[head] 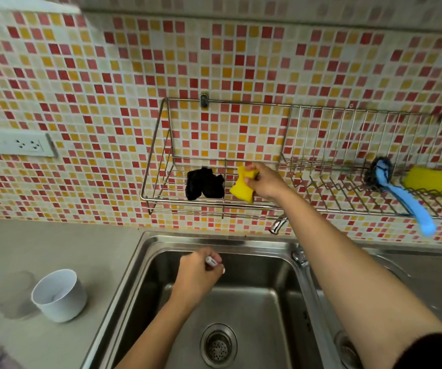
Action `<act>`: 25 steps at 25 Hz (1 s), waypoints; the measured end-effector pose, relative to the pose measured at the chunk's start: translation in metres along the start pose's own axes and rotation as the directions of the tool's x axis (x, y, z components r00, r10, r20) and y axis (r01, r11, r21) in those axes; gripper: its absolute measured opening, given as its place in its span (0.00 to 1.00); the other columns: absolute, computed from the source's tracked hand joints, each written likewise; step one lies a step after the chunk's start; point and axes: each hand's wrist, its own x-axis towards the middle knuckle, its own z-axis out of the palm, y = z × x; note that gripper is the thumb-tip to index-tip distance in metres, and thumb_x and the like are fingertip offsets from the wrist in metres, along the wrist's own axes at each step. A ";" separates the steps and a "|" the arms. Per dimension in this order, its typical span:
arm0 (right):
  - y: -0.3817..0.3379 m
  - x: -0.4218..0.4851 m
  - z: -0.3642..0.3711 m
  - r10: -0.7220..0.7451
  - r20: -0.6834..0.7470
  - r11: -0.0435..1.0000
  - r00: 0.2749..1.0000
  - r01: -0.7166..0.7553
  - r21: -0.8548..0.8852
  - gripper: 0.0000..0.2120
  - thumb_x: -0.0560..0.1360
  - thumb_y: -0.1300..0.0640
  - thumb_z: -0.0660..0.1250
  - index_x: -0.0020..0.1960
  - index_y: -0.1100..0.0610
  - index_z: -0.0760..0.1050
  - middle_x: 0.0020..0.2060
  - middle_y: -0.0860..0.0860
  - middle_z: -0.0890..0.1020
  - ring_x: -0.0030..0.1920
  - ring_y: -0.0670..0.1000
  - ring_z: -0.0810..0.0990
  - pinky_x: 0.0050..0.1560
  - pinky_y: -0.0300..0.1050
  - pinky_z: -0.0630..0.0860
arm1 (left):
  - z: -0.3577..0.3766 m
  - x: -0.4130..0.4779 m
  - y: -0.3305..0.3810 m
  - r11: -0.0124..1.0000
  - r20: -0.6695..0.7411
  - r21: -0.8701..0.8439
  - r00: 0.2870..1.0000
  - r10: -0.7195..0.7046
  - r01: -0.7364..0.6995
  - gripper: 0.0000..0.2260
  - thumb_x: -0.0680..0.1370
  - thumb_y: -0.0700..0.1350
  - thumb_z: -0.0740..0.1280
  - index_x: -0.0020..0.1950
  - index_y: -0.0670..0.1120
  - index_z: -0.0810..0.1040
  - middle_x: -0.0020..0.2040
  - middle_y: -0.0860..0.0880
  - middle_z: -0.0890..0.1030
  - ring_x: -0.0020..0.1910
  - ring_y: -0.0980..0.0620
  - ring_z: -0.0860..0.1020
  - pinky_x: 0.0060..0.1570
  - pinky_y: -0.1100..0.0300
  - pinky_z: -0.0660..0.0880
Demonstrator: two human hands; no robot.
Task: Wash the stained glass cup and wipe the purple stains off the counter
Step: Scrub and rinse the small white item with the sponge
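Now right fingers (249,180) squeeze the yellow sponge (237,188).

Glossy steel sink (145,278), wire rack (158,166), matt counter (54,243).

Sink basin (145,265) open below; black cloth (205,183) blocks the wire rack's (158,155) left part

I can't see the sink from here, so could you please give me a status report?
Right hand grips yellow sponge at rack. Left hand holds small white object over sink. Glass cup on counter, white cup beside.
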 end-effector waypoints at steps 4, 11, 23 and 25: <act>0.004 0.013 0.001 -0.012 0.068 0.951 0.998 0.033 -0.307 0.16 0.78 0.51 0.62 0.66 0.49 0.71 0.65 0.59 0.71 0.62 0.60 0.73 0.60 0.46 0.70 | -0.002 -0.002 -0.009 1.000 -0.044 -0.003 0.999 0.006 -0.006 0.04 0.74 0.41 0.70 0.47 0.47 0.79 0.47 0.50 0.78 0.44 0.58 0.77 0.41 0.72 0.70; -0.012 -0.006 -0.008 -0.204 -0.110 0.897 0.973 0.140 -0.420 0.18 0.77 0.46 0.61 0.65 0.51 0.71 0.63 0.58 0.71 0.64 0.59 0.70 0.62 0.52 0.70 | -0.012 -0.002 -0.006 0.999 -0.019 0.008 0.999 0.031 -0.031 0.09 0.74 0.40 0.70 0.54 0.46 0.79 0.45 0.51 0.81 0.41 0.62 0.78 0.45 0.69 0.76; 0.045 -0.161 0.108 -0.155 -0.169 0.988 0.973 0.154 -0.020 0.07 0.75 0.57 0.66 0.53 0.54 0.76 0.36 0.44 0.78 0.36 0.41 0.76 0.37 0.34 0.73 | -0.029 -0.040 -0.070 0.980 0.074 0.197 0.996 -0.051 0.036 0.09 0.74 0.43 0.70 0.53 0.46 0.80 0.44 0.49 0.83 0.42 0.55 0.80 0.40 0.72 0.71; 0.057 -0.174 0.125 -0.104 -0.136 0.993 0.985 0.094 -0.073 0.10 0.74 0.61 0.66 0.55 0.56 0.77 0.44 0.50 0.79 0.45 0.49 0.78 0.47 0.47 0.77 | -0.023 -0.050 -0.081 0.960 0.148 0.279 0.987 -0.068 0.024 0.08 0.74 0.43 0.69 0.52 0.45 0.81 0.45 0.45 0.84 0.46 0.48 0.81 0.44 0.63 0.73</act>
